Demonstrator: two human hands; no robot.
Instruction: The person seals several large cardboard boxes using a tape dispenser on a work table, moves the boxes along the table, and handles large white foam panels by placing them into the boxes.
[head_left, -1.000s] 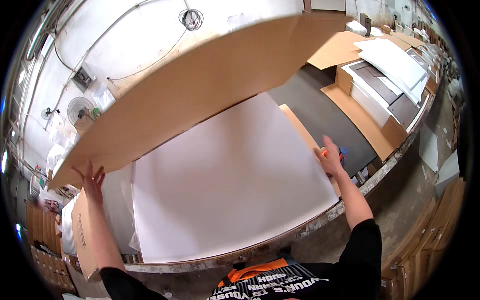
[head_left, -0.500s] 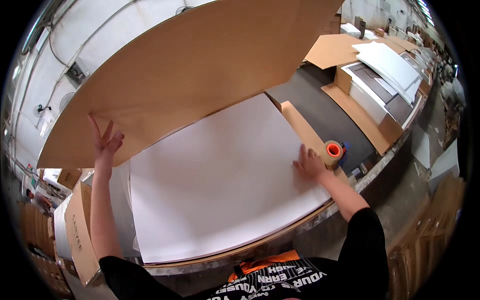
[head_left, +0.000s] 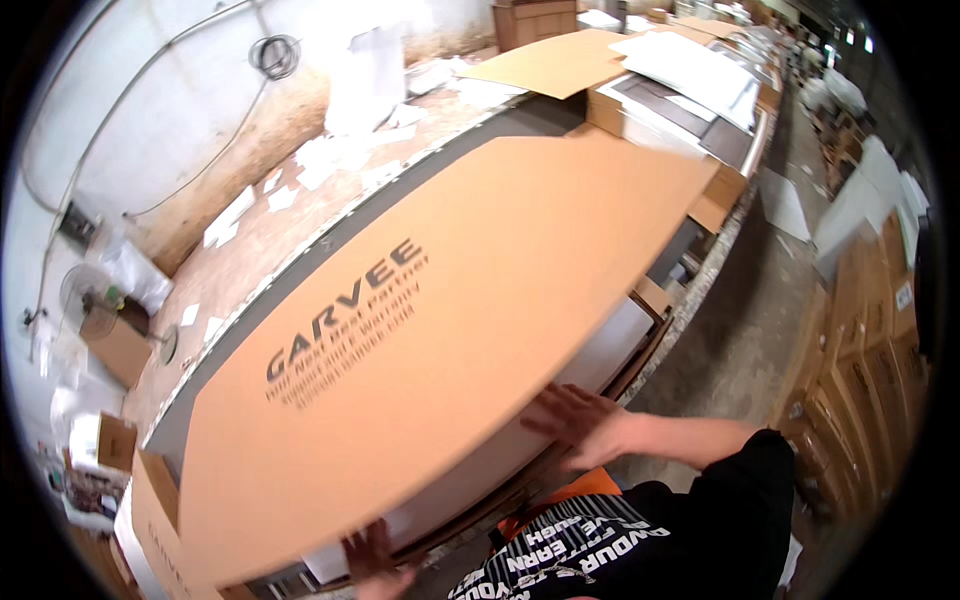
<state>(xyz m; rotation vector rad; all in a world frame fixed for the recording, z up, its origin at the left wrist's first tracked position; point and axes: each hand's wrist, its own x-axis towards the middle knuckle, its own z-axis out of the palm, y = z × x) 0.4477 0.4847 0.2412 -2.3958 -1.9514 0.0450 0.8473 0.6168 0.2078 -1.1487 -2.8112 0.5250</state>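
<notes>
A large brown cardboard flap (head_left: pixel 480 290) with dark print slants over a white sheet (head_left: pixel 615 350), which shows only along the near side. At the flap's near edge, my right hand (head_left: pixel 580 422) has its fingers stretched out and slightly blurred. Farther left along that edge is my left hand (head_left: pixel 372 560), fingers apart and pointing up, with no object in it. Whether either hand touches the cardboard is hard to tell. The tape roll seen earlier does not show now.
An open carton (head_left: pixel 610 112) with white and dark panels stands beyond, on the same long table (head_left: pixel 690 290). Stacked brown boxes (head_left: pixel 850 370) line the right side. A standing fan (head_left: pixel 95 300) and a box (head_left: pixel 115 440) are at the left; paper scraps litter the floor behind.
The cardboard flap has swung down from upright over the white sheet. Both hands have drawn back to the near edge, and the head view has shifted.
</notes>
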